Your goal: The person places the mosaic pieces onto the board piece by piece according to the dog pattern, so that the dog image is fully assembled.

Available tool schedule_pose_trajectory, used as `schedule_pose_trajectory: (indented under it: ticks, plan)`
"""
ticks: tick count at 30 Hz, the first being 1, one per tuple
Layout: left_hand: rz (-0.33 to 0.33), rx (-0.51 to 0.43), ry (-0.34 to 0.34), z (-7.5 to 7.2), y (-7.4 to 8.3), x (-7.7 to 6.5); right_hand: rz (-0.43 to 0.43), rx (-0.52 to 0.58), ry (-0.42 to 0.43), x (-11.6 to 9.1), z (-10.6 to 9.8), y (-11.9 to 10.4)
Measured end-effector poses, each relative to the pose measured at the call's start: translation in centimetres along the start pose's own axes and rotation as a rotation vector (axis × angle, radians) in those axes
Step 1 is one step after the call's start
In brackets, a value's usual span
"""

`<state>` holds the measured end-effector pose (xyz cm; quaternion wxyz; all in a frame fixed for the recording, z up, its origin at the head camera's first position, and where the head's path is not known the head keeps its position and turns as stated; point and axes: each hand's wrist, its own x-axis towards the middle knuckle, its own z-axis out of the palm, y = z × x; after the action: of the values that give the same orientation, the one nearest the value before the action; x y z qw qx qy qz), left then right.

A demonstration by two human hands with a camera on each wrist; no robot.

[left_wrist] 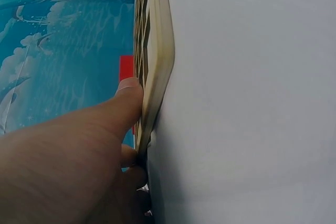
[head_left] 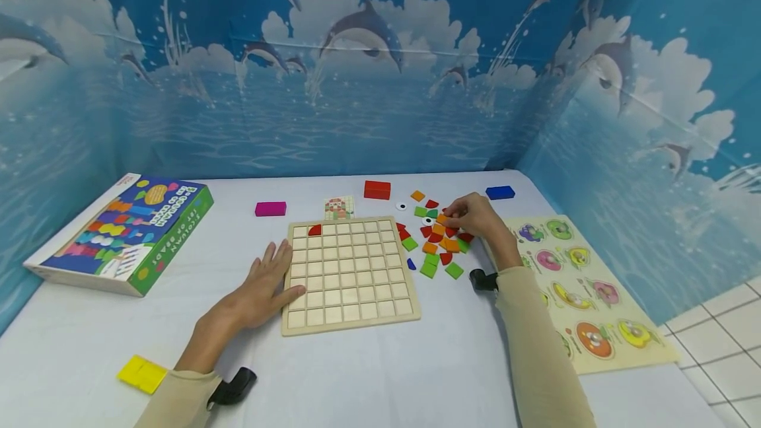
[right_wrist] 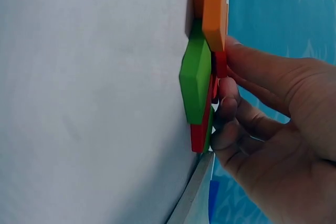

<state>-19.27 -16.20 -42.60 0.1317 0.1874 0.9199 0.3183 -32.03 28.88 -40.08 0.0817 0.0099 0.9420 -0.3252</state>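
My left hand [head_left: 261,292] rests on the left edge of a light wooden grid board [head_left: 351,276], its fingers straight and the thumb [left_wrist: 128,95] on the rim. One red quarter-round piece [head_left: 315,230] sits in the board's top row. My right hand [head_left: 475,220] reaches into the loose pile of coloured pieces right of the board. Its thumb and bent fingers [right_wrist: 228,108] are close to a red piece [right_wrist: 220,64], beside an orange tile [right_wrist: 213,11] and a green tile [right_wrist: 195,77]. Whether the fingertips pinch a piece is unclear.
A small pattern card [head_left: 339,207] lies behind the board. Red [head_left: 377,190], magenta [head_left: 270,209], blue [head_left: 500,193] and yellow [head_left: 143,374] blocks stand around. At left is a colourful box [head_left: 125,236]; at right lies a fruit puzzle board [head_left: 594,296].
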Motion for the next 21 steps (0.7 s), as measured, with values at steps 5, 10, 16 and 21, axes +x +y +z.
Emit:
schedule_pose_trajectory:
  ticks: [5, 10, 16, 21]
  plan:
    - [-0.009, -0.001, -0.001, -0.1, 0.0, -0.2, 0.049, -0.017, -0.007, 0.2, 0.3, -0.6]
    - [0.001, -0.019, 0.002, -0.2, 0.0, -0.2, 0.025, -0.025, 0.025, 0.0, 0.4, -1.0]
    - [0.002, -0.014, 0.000, 0.2, -0.3, 0.2, -0.015, 0.038, 0.087, -0.5, 0.0, -0.7]
    - [0.015, -0.003, 0.013, 0.4, -0.9, 0.3, -0.125, 0.123, 0.109, -0.5, 0.5, -2.3]
